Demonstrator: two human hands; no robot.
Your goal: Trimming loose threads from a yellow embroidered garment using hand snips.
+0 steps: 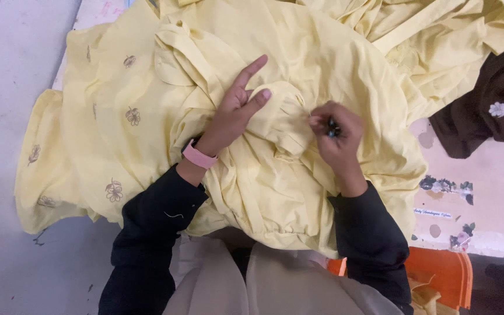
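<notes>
Your left hand (235, 108) lay spread on the soft, light yellow cloth (298, 175) at centre frame; your right hand (336, 131) pinched a small dark tool (332, 128), best gripped near that raised fold.

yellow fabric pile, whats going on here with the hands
A person in black sleeves works over a pale yellow garment spread on the surface. The left hand, with a pink wristband at the wrist, presses a fold of the cloth down, index finger raised. The right hand pinches a small dark tool at the fabric; what kind is too small to tell. A dark brown garment lies at the right.
</notes>
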